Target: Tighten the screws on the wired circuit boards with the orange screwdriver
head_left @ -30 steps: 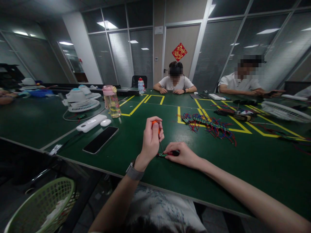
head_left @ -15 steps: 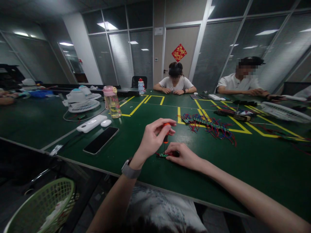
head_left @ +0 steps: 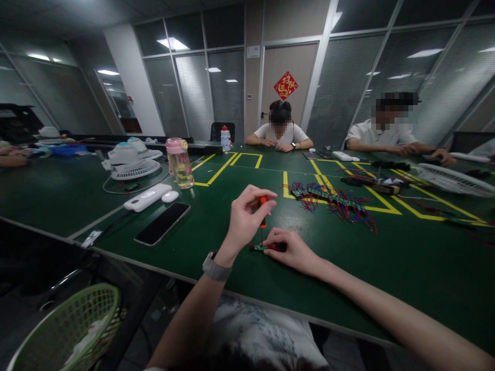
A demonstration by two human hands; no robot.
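My left hand [head_left: 249, 212], with a watch on its wrist, is closed around the orange and black handle of a screwdriver [head_left: 263, 222]. The screwdriver stands upright, its thin shaft reaching down to a small green circuit board [head_left: 258, 248]. That board lies on the green table, with red wires at its ends. My right hand [head_left: 288, 247] pinches the board's right end between thumb and fingers and rests on the tabletop. A dark part shows under its curled fingers. The exact contact of the screwdriver tip is too small to make out.
A row of wired circuit boards [head_left: 328, 196] lies ahead to the right, by yellow tape. On the left are a phone [head_left: 162, 223], a white power strip [head_left: 147, 198], a drink bottle [head_left: 180, 164] and white fans [head_left: 133, 164]. Two people sit across the table [head_left: 216, 216]. A green basket [head_left: 108, 296] stands below.
My left fingers have shifted around the screwdriver handle, and the left wrist has moved slightly right. My right hand stays on the board. The view has shifted slightly.
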